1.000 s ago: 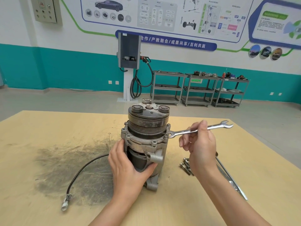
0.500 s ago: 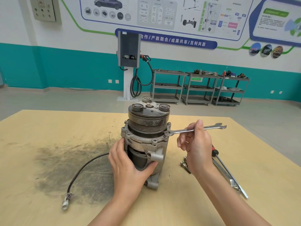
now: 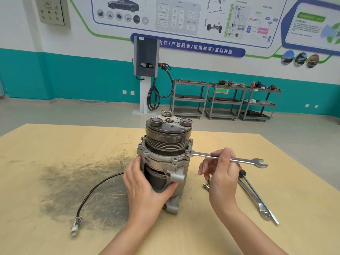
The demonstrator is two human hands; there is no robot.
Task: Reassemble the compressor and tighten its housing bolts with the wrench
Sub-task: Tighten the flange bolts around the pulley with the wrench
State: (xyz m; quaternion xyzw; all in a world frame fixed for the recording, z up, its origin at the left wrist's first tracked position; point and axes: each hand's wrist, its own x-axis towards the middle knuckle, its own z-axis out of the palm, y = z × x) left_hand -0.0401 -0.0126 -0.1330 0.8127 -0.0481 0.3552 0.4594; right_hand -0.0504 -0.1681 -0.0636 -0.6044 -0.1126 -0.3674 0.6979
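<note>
Steel wrench (image 3: 226, 159) lay near level, its ring end seated on a housing bolt (image 3: 188, 153) at the right flange of the compressor (image 3: 165, 159), its long axis running rightward to the free open end. Right hand (image 3: 221, 173) pinched the shank near mid-length, fingers curled over it, the bolt lying to its left. Left hand (image 3: 145, 184) wrapped the lower body, fingers curled round it, steadying the unit upright on the wooden table (image 3: 55, 144). Judged: tightening stroke underway; the right hand is nearer the bolt.
</note>
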